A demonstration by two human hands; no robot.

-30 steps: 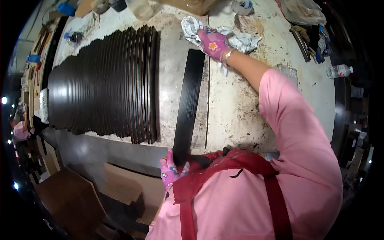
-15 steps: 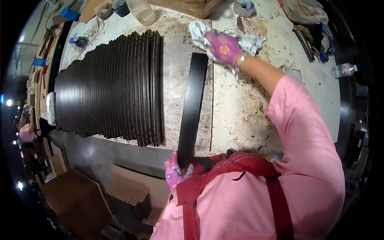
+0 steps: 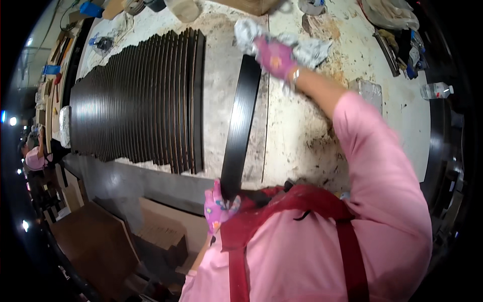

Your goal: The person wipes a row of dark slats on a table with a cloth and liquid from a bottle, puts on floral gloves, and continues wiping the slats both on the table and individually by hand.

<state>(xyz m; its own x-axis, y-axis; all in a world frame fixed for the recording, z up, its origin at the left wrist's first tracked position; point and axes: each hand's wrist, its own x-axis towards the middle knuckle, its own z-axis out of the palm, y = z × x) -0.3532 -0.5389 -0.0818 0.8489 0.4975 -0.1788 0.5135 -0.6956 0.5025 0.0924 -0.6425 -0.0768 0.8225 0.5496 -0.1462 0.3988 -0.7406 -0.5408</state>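
Observation:
A long black board (image 3: 240,123) lies across the near edge of the worktable, pointing away from me. My left hand (image 3: 220,207), in a pink flowered glove, grips its near end. At the board's far end is my right hand (image 3: 275,57), gloved the same way and slightly blurred. Its fingers are closed on a crumpled white cloth (image 3: 246,36), which spreads out on both sides of the hand. To the left, a long row of similar black boards (image 3: 141,100) stands on edge, packed side by side.
On the table's far side are a roll of tape (image 3: 312,6), a translucent container (image 3: 183,9) and a cardboard box (image 3: 246,5). A plastic bottle (image 3: 436,90) lies at the right edge. Cardboard boxes (image 3: 93,246) stand below on the left, and another person (image 3: 37,157) is far left.
My view has shifted slightly, so the table and boards sit a little higher. Both hands keep their hold at opposite ends of the board, the right one with the cloth.

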